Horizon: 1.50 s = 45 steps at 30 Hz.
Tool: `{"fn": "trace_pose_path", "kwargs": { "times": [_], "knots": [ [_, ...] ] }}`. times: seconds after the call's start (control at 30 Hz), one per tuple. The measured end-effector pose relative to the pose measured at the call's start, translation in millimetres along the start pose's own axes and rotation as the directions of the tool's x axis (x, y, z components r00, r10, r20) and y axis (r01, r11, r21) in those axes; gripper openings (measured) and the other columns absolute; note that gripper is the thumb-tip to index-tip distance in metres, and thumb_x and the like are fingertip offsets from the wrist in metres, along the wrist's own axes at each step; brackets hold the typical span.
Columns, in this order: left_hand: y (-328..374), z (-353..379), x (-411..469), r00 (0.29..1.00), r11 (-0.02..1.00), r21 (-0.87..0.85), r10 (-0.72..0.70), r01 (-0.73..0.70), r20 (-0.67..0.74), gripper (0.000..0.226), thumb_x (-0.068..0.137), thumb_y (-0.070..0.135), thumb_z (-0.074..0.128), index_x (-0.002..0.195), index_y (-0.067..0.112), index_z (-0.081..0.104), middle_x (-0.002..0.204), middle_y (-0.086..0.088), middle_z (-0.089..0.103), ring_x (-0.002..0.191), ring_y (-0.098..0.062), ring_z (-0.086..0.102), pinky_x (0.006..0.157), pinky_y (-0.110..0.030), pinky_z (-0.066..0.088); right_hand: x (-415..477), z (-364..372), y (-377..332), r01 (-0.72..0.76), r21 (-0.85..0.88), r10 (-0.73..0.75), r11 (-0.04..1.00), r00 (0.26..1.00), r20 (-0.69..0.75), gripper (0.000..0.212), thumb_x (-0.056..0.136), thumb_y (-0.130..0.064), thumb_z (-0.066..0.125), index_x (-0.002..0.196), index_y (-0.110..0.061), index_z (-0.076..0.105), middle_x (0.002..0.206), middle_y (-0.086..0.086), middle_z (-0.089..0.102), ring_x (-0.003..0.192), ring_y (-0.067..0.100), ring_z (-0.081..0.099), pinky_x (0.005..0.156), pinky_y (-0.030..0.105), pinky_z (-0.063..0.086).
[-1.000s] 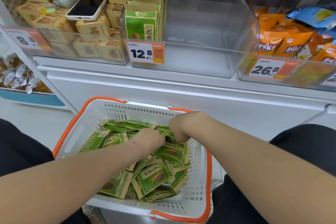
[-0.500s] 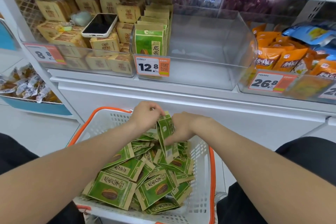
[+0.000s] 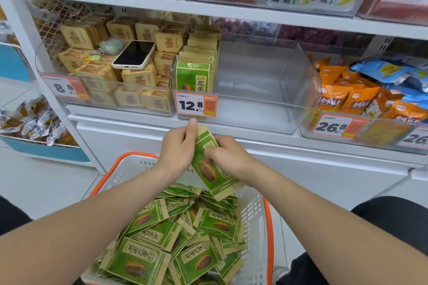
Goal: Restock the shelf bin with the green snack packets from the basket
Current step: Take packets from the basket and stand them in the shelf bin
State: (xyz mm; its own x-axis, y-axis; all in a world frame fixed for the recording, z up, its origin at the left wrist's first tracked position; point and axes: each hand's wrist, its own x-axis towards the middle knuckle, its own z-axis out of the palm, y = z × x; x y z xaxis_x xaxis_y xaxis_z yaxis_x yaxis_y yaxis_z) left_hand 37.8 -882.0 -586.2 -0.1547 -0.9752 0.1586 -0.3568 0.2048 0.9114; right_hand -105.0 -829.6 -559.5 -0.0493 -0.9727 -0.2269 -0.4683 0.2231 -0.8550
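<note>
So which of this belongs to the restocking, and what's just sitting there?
Job: held packet, gripped by left hand and right hand; basket of loose packets; clear bin, partly filled.
Lying about: phone, tan packs, orange packs, blue bags.

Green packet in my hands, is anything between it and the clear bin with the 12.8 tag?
Nothing loose does. The packet is below the bin, so only the bin's clear front wall and price tag lie between; inside, standing packets fill just the left end.
</note>
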Motion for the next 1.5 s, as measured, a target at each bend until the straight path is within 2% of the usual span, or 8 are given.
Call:
{"fn": "trace_pose_path", "kwargs": {
  "times": [0.1,0.27,0.53,0.67,0.83,1.1,1.37,1.5],
  "knots": [
    [15,-5,6,0.993,0.993,0.006,0.114,-0.114,-0.010,0.065,0.109,0.051,0.048,0.056,0.014,0.045,0.049,0.008,0.035,0.051,-0.012,0.031,0.049,-0.031,0.023,1,12,-6,0.179,-0.066,-0.189,0.982,0.961,-0.204,0.040,0.101,-0.052,0.042,0.088,-0.019,0.062,0.088,0.001,0.070,0.088,0.028,0.065,0.082,0.046,0.053],
    [42,-17,17,0.988,0.988,-0.007,0.154,-0.154,-0.014,0.069,0.107,0.055,0.052,0.052,0.015,0.038,0.048,0.003,0.034,0.048,-0.016,0.031,0.049,-0.035,0.023,-1,1,-23,0.307,-0.373,-0.440,0.876,0.826,-0.353,0.053,0.113,-0.045,0.026,0.065,-0.026,0.040,0.065,-0.003,0.053,0.072,0.034,0.056,0.065,0.043,0.042],
    [74,-42,41,0.917,0.938,0.044,0.346,-0.345,-0.196,0.049,0.111,0.046,0.050,0.073,0.017,0.061,0.065,0.006,0.058,0.063,-0.013,0.053,0.061,-0.037,0.042,10,-35,-49,0.463,-0.366,-0.538,0.807,0.833,-0.132,0.026,0.105,-0.048,0.048,0.106,-0.028,0.065,0.095,-0.009,0.073,0.092,0.019,0.068,0.081,0.038,0.053],
    [75,-49,60,0.884,0.948,0.100,0.317,-0.301,-0.344,0.028,0.113,0.027,0.039,0.103,0.018,0.062,0.099,0.005,0.065,0.096,-0.017,0.061,0.085,-0.043,0.050,11,-50,-72,0.494,-0.406,-0.638,0.769,0.638,-0.432,0.025,0.106,-0.039,0.056,0.093,-0.019,0.065,0.075,-0.011,0.065,0.072,0.011,0.058,0.065,0.033,0.040],
    [77,-55,66,0.911,0.962,0.140,0.269,-0.236,-0.313,0.029,0.103,-0.002,0.044,0.115,0.020,0.059,0.116,0.006,0.047,0.104,-0.007,0.049,0.093,-0.021,0.039,8,-71,-99,0.656,-0.205,-0.579,0.726,0.424,-0.696,0.020,0.106,-0.030,0.061,0.096,-0.012,0.062,0.070,-0.014,0.056,0.064,0.001,0.046,0.060,0.026,0.039],
    [66,-53,72,0.947,0.956,0.220,0.241,-0.193,-0.214,0.048,0.090,-0.009,0.055,0.113,0.034,0.057,0.125,0.006,0.047,0.110,-0.018,0.059,0.102,-0.038,0.050,34,-64,-98,0.647,-0.314,-0.691,0.695,0.480,-0.541,0.014,0.102,-0.021,0.066,0.114,-0.014,0.067,0.093,-0.008,0.071,0.081,0.011,0.063,0.074,0.029,0.052],
    [62,-51,74,0.933,0.948,0.237,0.269,-0.213,-0.240,0.053,0.085,-0.011,0.060,0.122,0.027,0.058,0.124,0.007,0.048,0.109,-0.020,0.060,0.096,-0.034,0.051,69,-63,-84,0.318,-0.470,-0.525,0.824,0.740,-0.421,0.013,0.095,-0.033,0.073,0.104,-0.023,0.076,0.077,-0.005,0.071,0.078,0.022,0.063,0.077,0.038,0.054],
    [60,-50,75,0.919,0.945,0.257,0.273,-0.201,-0.284,0.046,0.087,-0.006,0.062,0.122,0.023,0.063,0.122,0.004,0.057,0.104,-0.016,0.060,0.095,-0.036,0.052,77,-55,-90,0.301,-0.603,-0.586,0.738,0.729,-0.354,0.017,0.098,-0.030,0.068,0.112,-0.021,0.072,0.090,0.002,0.067,0.084,0.026,0.060,0.074,0.041,0.054]
  ]
}}
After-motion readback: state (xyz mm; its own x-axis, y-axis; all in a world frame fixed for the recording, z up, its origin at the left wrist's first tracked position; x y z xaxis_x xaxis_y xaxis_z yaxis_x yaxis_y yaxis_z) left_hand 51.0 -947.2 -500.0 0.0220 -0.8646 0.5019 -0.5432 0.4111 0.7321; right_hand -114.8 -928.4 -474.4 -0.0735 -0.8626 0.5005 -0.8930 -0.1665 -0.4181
